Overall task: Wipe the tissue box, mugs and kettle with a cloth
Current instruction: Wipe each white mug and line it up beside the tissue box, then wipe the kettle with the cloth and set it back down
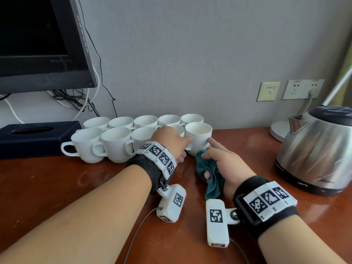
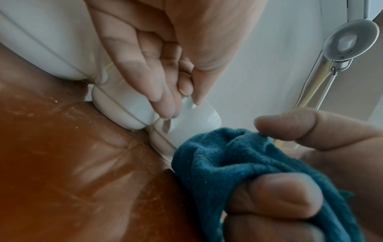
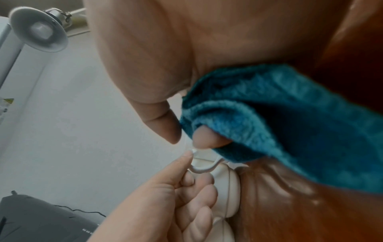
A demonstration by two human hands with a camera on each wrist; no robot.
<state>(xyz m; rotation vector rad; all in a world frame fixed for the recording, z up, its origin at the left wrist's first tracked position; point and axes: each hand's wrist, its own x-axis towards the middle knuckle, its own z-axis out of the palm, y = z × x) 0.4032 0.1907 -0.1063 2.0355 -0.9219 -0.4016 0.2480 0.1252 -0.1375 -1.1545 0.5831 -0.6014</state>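
Several white mugs stand in two rows on the brown desk (image 1: 66,187). My left hand (image 1: 182,147) grips the front right mug (image 1: 199,137) at its handle (image 3: 205,169), with a finger curled through the loop and the thumb against the mug's side. My right hand (image 1: 210,154) holds a bunched teal cloth (image 1: 210,178) just in front of that mug, its forefinger touching the mug's right side. The cloth (image 2: 228,163) sits against the mug's foot. A dark blue tissue box (image 1: 38,139) lies at the left. The steel kettle (image 1: 320,149) stands at the right.
A dark monitor (image 1: 38,44) with hanging cables fills the upper left, above the tissue box. A white lamp base (image 1: 276,131) stands behind the kettle, and wall sockets (image 1: 302,89) with a plugged cord are above it. The wall runs close behind the mugs.
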